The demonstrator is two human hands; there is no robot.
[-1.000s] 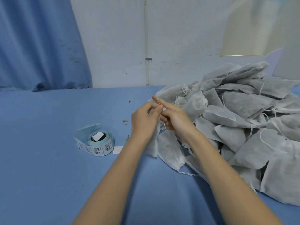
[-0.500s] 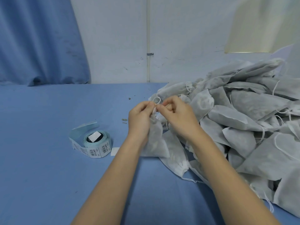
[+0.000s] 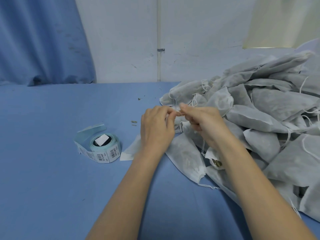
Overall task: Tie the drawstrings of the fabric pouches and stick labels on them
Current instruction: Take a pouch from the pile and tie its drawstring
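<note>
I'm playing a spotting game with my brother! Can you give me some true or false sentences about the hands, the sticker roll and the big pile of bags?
1. Both hands pinch a string between them. True: the left hand and right hand meet at the drawstring.
2. The label roll lies to the right of the hands. False: it lies to their left, on the blue table.
3. The pile of pouches is heaped on the right side. True.
4. The pouches are bright red. False: they are pale grey-white.
5. The left hand is holding the label roll. False: the roll lies apart from it on the table.
</note>
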